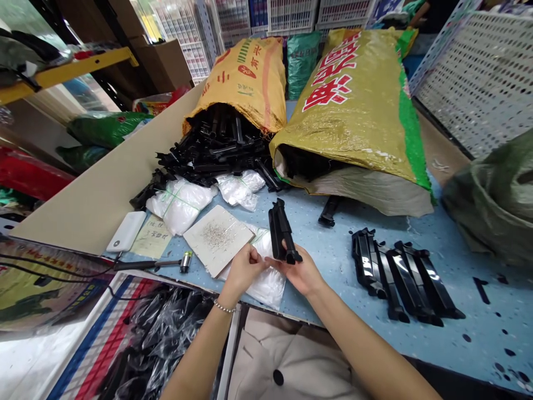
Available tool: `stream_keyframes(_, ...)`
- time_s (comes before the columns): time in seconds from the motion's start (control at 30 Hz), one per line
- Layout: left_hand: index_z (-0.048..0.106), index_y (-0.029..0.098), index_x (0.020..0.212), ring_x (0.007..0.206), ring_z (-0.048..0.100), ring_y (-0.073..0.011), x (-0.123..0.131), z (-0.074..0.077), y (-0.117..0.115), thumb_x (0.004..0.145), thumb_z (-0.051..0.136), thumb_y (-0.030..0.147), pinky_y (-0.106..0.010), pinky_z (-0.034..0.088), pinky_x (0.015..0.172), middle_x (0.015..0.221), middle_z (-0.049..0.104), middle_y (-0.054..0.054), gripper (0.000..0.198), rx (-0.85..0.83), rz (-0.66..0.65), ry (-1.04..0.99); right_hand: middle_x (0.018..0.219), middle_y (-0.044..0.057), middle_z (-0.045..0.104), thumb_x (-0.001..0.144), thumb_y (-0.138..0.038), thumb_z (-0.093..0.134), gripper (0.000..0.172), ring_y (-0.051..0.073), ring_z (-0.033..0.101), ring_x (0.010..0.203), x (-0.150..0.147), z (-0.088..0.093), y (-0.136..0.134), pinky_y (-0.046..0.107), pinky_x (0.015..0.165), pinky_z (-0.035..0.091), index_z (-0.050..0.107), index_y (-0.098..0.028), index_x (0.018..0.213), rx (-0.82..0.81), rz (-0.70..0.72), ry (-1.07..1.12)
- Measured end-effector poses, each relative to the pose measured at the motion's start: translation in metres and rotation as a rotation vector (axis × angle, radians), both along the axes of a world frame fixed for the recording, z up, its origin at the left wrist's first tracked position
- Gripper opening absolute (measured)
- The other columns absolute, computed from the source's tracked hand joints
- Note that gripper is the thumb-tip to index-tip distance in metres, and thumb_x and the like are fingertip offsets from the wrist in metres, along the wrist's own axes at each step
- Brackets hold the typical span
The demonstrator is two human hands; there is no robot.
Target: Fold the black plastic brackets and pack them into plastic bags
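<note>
My right hand (306,271) grips a black plastic part (281,230), long and narrow, tilted up above the table. Close beside it, my left hand (245,270) is closed in a pinch, its fingertips near my right fingers; whatever lies in the pinch is too small to make out. Beneath both hands lies a clear plastic bag bundle (266,286). Left of them is a pale square board (219,239) with small brownish specks on it. On the right, several similar black parts (400,278) lie side by side in a row.
A yellow sack (245,72) spills a heap of black parts (216,150). An olive sack (353,111) gapes beside it. White bag bundles (181,203), a white power bank (126,231), a note (150,238) and a screwdriver-like tool (166,263) lie left. A striped bag (100,339) stands below.
</note>
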State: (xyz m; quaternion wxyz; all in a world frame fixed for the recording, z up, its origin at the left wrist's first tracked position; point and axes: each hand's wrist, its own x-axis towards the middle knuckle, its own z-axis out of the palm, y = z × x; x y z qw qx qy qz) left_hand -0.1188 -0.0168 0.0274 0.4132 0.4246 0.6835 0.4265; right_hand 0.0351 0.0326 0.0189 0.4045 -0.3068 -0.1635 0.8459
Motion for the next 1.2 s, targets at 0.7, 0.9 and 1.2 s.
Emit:
stream_keyframes(0.7,0.033,0.022,0.145,0.130,0.046,-0.0240,-0.013,0.017,-0.025,0.078,0.038,-0.001,-0.042,0.043,0.106,0.146,0.039,-0.013,0.071,0.223,-0.360,0.585,0.067,0.000,0.056,0.081,-0.033,0.068,0.029,0.000,0.032,0.043,0.047,-0.014,-0.047,0.008,0.034,0.026,0.063,-0.007,0.093,-0.406,0.558,0.237)
stream_keyframes(0.9,0.021,0.023,0.150,0.137,0.037,-0.0219,0.042,0.043,-0.065,0.082,0.039,0.001,-0.038,0.039,0.111,0.151,0.034,-0.012,0.074,0.272,-0.714,0.463,0.054,-0.006,0.046,0.079,-0.032,0.068,0.020,0.004,0.035,0.043,0.029,-0.012,-0.053,0.012,0.037,0.027,0.059,-0.017,0.071,-0.043,0.342,-0.121)
stream_keyframes(1.2,0.061,0.039,0.121,0.107,0.066,-0.0226,-0.068,0.092,-0.148,0.082,0.061,0.034,-0.029,0.054,0.091,0.122,0.067,0.000,0.040,-0.055,-0.494,0.777,0.117,0.008,0.062,0.091,-0.038,0.050,0.040,0.022,0.059,0.102,0.106,0.047,-0.035,0.035,0.085,0.048,0.055,-0.025,0.129,0.901,0.575,-0.910)
